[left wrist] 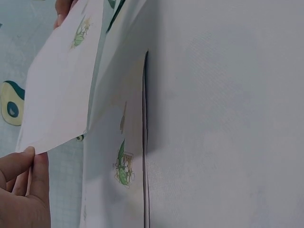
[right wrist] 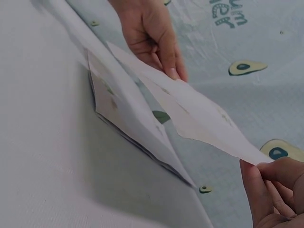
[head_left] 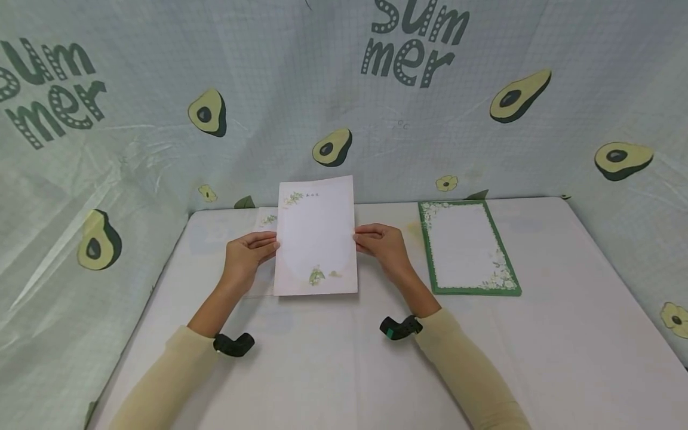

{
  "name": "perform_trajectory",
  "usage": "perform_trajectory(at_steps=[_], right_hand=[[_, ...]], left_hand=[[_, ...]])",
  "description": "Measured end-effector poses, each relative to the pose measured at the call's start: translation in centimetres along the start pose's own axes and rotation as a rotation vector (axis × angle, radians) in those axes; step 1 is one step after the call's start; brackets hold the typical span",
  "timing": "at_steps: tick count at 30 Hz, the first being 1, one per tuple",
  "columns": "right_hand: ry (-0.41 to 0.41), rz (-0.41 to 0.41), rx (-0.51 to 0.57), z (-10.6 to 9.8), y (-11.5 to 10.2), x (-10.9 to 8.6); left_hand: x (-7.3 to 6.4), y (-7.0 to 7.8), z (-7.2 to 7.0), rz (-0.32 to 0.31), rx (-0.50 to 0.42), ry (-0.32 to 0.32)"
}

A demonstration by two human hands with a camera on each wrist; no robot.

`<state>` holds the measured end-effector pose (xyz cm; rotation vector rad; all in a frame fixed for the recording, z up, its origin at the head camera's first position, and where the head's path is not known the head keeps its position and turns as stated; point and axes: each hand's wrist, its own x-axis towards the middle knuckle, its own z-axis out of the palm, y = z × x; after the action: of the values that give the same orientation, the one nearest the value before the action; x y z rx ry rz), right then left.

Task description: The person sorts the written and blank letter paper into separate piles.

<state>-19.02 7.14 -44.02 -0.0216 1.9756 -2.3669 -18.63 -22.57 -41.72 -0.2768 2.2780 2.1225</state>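
A sheet of pale pinkish paper [head_left: 316,236] printed with small green sprigs is held up above the table. My left hand [head_left: 247,258] pinches its left edge between thumb and fingers. On the opposite edge, my right hand [head_left: 384,248] pinches it the same way. Beneath and a little to the left lies a stack of similar paper [head_left: 263,280], mostly hidden by the sheet in the head view. The left wrist view shows the gap between the lifted sheet [left wrist: 61,90] and that stack [left wrist: 128,190].
To the right lies a stack of green-bordered paper [head_left: 467,245] with white flowers. A white cloth covers the table [head_left: 322,370]. Behind it hangs a sheet curtain [head_left: 269,89] printed with avocados. Each wrist wears a black band; the right one [head_left: 400,328] has a green mark.
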Motion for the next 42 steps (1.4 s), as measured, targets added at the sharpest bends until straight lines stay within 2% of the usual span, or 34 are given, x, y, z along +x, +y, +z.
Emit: perform_trajectory(at_steps=[5, 13, 20, 33, 42], right_hand=[[0.004, 0.003, 0.005, 0.1, 0.2, 0.2], [-0.004, -0.007, 0.031, 0.6, 0.4, 0.3], [0.000, 0.013, 0.049, 1.1, 0.9, 0.4], [-0.022, -0.014, 0.035, 2.9, 1.5, 0.5], [0.007, -0.017, -0.016, 4.2, 2.1, 0.8]], left_hand=[[0.2, 0.0, -0.1, -0.011, -0.006, 0.006], [0.3, 0.0, -0.5, 0.010, -0.017, 0.009], [0.2, -0.2, -1.0, -0.009, 0.006, 0.018], [0.5, -0.3, -2.8, -0.027, 0.110, 0.031], [0.6, -0.4, -4.1, -0.026, 0.109, 0.011]])
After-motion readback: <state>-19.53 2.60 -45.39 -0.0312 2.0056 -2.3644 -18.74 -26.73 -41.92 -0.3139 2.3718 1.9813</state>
